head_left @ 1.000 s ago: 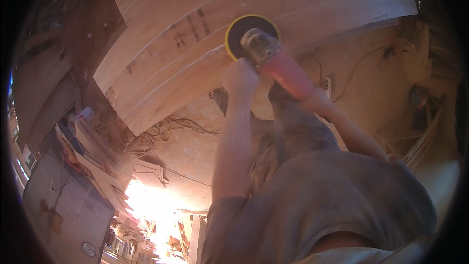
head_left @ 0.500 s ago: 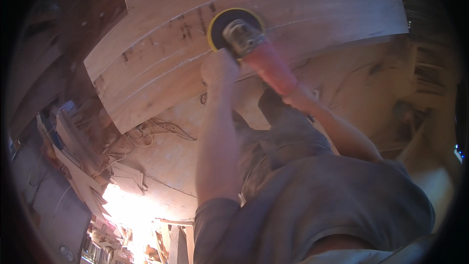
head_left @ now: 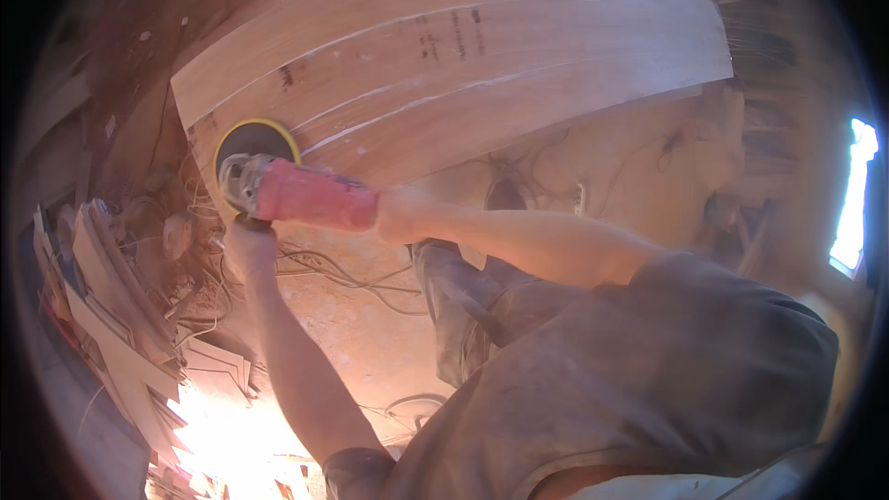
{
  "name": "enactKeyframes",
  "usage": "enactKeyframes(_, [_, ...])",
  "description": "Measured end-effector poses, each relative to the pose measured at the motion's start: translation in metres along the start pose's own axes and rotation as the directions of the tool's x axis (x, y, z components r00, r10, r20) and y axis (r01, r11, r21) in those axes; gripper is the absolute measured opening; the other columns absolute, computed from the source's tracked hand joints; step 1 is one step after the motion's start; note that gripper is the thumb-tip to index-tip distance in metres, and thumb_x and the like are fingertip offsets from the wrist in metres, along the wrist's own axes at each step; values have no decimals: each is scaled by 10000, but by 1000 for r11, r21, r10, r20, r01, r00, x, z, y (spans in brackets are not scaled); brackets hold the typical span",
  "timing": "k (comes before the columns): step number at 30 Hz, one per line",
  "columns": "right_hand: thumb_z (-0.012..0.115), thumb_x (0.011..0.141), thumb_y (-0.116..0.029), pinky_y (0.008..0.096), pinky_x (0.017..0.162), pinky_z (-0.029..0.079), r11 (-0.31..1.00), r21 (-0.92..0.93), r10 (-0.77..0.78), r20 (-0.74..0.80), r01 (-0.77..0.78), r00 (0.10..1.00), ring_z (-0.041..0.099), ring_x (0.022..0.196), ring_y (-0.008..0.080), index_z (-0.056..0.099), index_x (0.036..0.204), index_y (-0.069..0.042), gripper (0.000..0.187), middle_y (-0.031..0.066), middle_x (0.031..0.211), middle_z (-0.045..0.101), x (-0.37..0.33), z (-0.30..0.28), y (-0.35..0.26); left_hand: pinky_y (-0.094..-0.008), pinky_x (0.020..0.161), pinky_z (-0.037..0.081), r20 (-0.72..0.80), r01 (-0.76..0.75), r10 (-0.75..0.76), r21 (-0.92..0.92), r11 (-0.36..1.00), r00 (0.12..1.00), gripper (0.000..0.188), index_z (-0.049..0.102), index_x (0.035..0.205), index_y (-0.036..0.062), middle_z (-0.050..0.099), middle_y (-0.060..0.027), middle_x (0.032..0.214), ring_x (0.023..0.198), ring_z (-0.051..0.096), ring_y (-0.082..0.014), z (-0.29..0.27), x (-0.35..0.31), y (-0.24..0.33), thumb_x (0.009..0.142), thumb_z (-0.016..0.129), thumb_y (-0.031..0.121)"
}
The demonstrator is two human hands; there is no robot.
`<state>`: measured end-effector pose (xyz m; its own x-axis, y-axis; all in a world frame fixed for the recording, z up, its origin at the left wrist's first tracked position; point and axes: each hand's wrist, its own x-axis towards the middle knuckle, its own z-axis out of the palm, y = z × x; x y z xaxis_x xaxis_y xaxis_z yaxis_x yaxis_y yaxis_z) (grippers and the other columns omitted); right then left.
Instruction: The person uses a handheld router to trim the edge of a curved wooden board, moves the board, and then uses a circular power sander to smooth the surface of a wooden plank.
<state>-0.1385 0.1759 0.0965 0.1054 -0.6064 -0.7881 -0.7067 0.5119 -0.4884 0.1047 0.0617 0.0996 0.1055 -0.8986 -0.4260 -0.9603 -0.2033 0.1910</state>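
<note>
A red disc sander (head_left: 310,194) with a grey metal head lies across the near left corner of a large, pale plywood panel (head_left: 519,46). Its round dark pad (head_left: 255,140), rimmed in yellow, overlaps the panel's edge; whether it presses flat is hard to tell. My left hand (head_left: 248,250) is closed around the dark side handle by the head. At the back end of the red body, my right hand (head_left: 398,213) wraps around it, somewhat blurred. White filler-like lines and dark marks run along the panel.
Loose cables (head_left: 347,276) lie on the floor below the panel. Wooden offcuts (head_left: 116,315) are stacked at the left, near a patch of bright light. My legs (head_left: 454,315) stand close to the panel's near edge. A bright opening (head_left: 854,194) shows at the far right.
Both hands have moved the sander left and nearer, from the panel's middle to its near left corner. The tool has turned so its body points more sideways. The view has shifted too.
</note>
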Motion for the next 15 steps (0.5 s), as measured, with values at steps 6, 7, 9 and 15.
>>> enactKeyframes(6, [613, 780, -148, 468, 848, 566, 997, 49, 49, 55, -52, 997, 708, 1020, 417, 722, 1068, 51, 367, 296, 1034, 722, 6, 1, -28, -527, 808, 557, 0, 15, -15, 77, 997, 1000, 299, 771, 977, 54, 731, -262, 969, 970, 697, -466, -9, 14, -29, 842, 645, 289])
enactKeyframes(7, [610, 790, -157, 463, 869, 566, 996, 68, 61, 33, -64, 998, 705, 1047, 414, 723, 1083, 46, 373, 290, 1068, 721, 1, 1, -15, -529, 808, 558, -20, -23, 24, 62, 998, 999, 296, 774, 975, 59, 732, -260, 968, 972, 698, -462, -3, 8, -15, 842, 646, 290])
enactKeyframes(9, [605, 811, -174, 454, 910, 565, 991, 114, 72, -21, -69, 997, 698, 1100, 407, 727, 1111, 36, 386, 277, 1135, 718, -15, -12, 14, -528, 811, 561, -11, -115, 115, 66, 991, 993, 286, 782, 973, 79, 737, -249, 962, 971, 704, -453, 24, 16, 5, 846, 643, 295])
enactKeyframes(15, [626, 773, -146, 485, 816, 571, 972, -226, -74, -9, 70, 997, 713, 917, 424, 741, 923, 14, 248, 254, 926, 727, -77, -59, 195, -496, 790, 586, 182, -240, 215, 126, 963, 960, 295, 793, 983, 73, 748, -232, 975, 958, 734, -399, 76, -50, 208, 855, 643, 292])
